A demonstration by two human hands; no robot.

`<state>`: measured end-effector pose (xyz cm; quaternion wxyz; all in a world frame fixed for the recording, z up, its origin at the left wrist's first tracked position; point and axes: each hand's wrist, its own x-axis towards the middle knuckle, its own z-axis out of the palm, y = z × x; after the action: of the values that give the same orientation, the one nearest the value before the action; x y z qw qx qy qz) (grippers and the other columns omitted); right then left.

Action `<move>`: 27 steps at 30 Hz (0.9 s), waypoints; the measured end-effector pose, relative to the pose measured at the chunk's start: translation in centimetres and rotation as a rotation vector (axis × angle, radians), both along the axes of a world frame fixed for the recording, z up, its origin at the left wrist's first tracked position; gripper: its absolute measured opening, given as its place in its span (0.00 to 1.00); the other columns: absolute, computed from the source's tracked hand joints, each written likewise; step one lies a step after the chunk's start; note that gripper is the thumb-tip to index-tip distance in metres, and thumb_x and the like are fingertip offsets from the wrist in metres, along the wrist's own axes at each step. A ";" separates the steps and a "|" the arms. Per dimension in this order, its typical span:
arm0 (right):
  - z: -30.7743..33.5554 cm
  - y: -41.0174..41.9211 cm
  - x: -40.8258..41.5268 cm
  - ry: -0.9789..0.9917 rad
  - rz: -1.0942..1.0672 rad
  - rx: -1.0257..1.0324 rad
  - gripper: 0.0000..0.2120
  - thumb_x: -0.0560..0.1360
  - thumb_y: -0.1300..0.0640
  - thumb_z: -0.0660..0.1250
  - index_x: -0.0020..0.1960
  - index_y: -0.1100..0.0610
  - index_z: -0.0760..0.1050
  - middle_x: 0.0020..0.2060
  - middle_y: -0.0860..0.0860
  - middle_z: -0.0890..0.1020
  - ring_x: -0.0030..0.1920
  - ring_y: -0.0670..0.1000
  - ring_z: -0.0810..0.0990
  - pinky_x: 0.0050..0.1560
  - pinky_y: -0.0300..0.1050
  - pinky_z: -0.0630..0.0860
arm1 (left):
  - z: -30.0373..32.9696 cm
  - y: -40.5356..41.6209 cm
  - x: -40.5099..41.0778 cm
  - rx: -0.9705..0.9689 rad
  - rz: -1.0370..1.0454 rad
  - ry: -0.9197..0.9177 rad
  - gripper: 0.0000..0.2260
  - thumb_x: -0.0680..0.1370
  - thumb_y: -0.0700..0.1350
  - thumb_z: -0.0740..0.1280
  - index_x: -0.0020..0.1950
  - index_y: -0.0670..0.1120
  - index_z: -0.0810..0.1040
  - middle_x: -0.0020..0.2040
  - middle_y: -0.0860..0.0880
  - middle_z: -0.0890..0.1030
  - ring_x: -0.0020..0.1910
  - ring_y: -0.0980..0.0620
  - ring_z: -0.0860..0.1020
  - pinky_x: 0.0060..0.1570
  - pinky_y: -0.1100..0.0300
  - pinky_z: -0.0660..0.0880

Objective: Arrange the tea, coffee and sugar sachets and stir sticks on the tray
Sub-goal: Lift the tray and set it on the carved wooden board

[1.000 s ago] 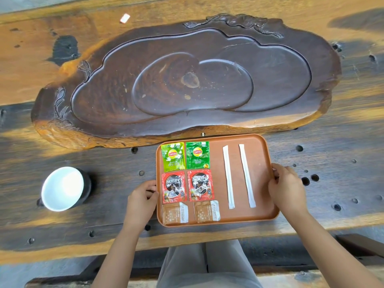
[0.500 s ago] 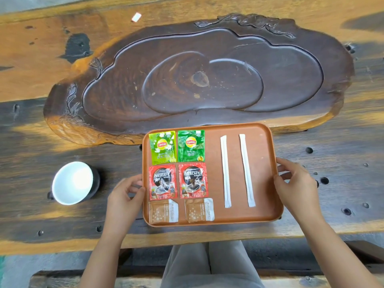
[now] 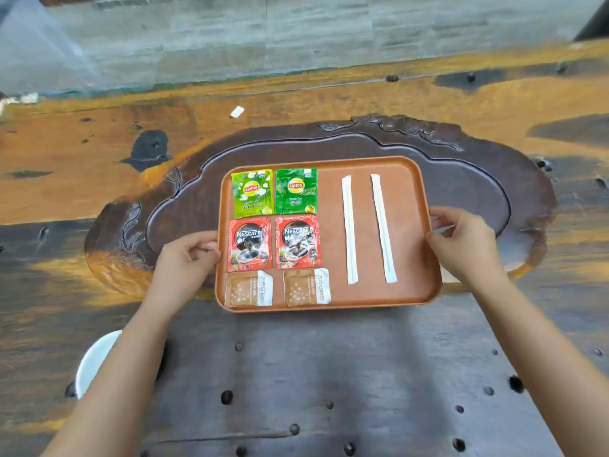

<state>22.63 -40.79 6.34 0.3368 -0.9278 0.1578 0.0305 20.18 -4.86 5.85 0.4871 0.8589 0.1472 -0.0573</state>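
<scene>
An orange-brown tray (image 3: 410, 288) is held over the carved dark wooden slab (image 3: 468, 179). My left hand (image 3: 184, 262) grips its left rim and my right hand (image 3: 461, 245) grips its right rim. On the tray lie two green Lipton tea sachets (image 3: 252, 193) (image 3: 296, 191) at the far left. Below them are two red Nescafe coffee sachets (image 3: 249, 244) (image 3: 298, 242). Two brown sugar sachets (image 3: 248, 289) (image 3: 306, 287) lie along the near edge. Two white wrapped stir sticks (image 3: 349, 229) (image 3: 383, 227) lie side by side on the right half.
A white cup (image 3: 95, 361) stands on the wooden table (image 3: 329, 374) at the near left, partly behind my left forearm. A small white scrap (image 3: 237, 111) lies on the table beyond the slab. A grey wall runs behind the table's far edge.
Both hands have closed on the tray's rims and carried it away from the table's near edge, up over the carved slab. The view has tilted upward.
</scene>
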 end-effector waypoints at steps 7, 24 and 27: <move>-0.4 0.3 8.2 0.024 0.027 -0.021 0.19 0.70 0.67 0.60 0.57 0.55 0.79 0.41 0.49 0.77 0.49 0.57 0.79 0.44 0.39 0.66 | -1.4 -0.1 8.8 -0.007 0.000 0.012 0.11 0.76 0.33 0.62 0.52 0.44 0.80 0.41 0.48 0.82 0.43 0.50 0.80 0.48 0.53 0.79; -6.0 0.8 11.3 0.084 0.090 -0.080 0.19 0.70 0.67 0.59 0.57 0.56 0.79 0.42 0.55 0.81 0.54 0.59 0.77 0.46 0.41 0.67 | -5.7 -0.3 11.5 0.025 0.059 0.109 0.12 0.77 0.32 0.59 0.52 0.42 0.80 0.40 0.46 0.81 0.38 0.54 0.79 0.35 0.69 0.79; -6.2 1.0 11.3 0.098 0.102 -0.082 0.19 0.70 0.67 0.60 0.57 0.56 0.78 0.45 0.55 0.82 0.54 0.59 0.77 0.49 0.43 0.69 | -6.3 0.1 11.2 0.032 0.067 0.129 0.12 0.77 0.34 0.60 0.52 0.45 0.81 0.41 0.46 0.82 0.41 0.52 0.81 0.41 0.63 0.80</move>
<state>33.92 -39.80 0.17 0.2885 -0.9449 0.1278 0.0866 31.36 -4.76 -0.45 0.4644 0.8558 0.2079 -0.0937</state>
